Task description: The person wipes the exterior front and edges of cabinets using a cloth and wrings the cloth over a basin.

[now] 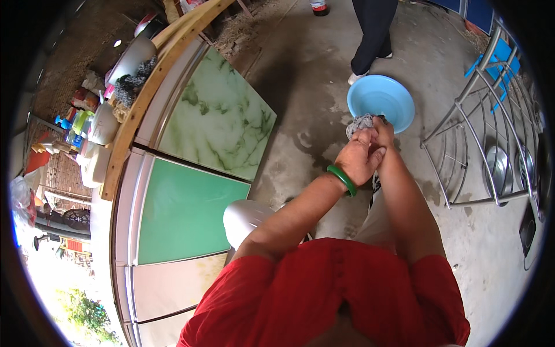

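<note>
Over the near rim of a light blue plastic basin [380, 97] with water in it, both hands are together on a bunched grey cloth [360, 125]. My left hand [356, 160], with a green bangle [342, 179] at its wrist, has its fingers closed on the cloth. My right hand [384, 132] grips the cloth's other end, where a small dark part shows by the fingers. The palms and part of the cloth are hidden. The basin stands on the concrete floor.
A cabinet with marbled [217, 115] and green [190, 210] doors stands at left, topped by bowls and bottles. A metal rack [472, 201] with pans stands at right. Another person's dark-trousered leg [368, 39] is just beyond the basin. The floor [299, 143] has wet patches.
</note>
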`<state>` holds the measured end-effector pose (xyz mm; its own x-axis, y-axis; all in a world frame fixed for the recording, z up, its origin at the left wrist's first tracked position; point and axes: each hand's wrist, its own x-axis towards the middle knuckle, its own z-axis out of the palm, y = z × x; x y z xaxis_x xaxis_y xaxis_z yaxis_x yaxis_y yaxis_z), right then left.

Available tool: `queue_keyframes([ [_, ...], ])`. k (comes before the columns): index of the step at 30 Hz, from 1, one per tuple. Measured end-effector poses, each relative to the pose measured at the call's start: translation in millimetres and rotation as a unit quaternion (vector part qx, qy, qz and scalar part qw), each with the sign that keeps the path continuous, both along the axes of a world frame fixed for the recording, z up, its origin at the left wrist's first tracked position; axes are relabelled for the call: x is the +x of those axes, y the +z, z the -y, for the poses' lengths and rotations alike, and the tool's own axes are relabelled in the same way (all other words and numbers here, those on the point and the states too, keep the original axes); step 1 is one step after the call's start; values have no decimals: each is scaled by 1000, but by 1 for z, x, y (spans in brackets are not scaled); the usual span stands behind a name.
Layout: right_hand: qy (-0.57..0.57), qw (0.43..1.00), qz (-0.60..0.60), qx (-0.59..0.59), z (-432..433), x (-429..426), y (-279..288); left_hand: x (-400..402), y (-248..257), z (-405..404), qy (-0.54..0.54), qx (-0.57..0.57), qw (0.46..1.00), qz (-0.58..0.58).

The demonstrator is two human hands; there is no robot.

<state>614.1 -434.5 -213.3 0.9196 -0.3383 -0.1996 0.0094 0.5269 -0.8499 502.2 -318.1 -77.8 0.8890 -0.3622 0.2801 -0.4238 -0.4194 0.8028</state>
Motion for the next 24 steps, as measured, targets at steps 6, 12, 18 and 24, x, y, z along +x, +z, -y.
queue_keyframes([
  [6, -8, 996, -64, -60, -13, 1, 8, -1, -3, -12, -17, 42, 999, 15],
  [12, 5, 1000, -1, -8, -18, 1, -4, -2, -1, -5, 31, -5, 998, 59],
  [18, 33, 997, -35, -57, -11, -7, 13, -3, -2, -7, 0, -15, 999, -31],
  [24, 6, 983, -119, -138, -10, -16, 52, -22, -16, -13, -52, -43, 997, -28],
])
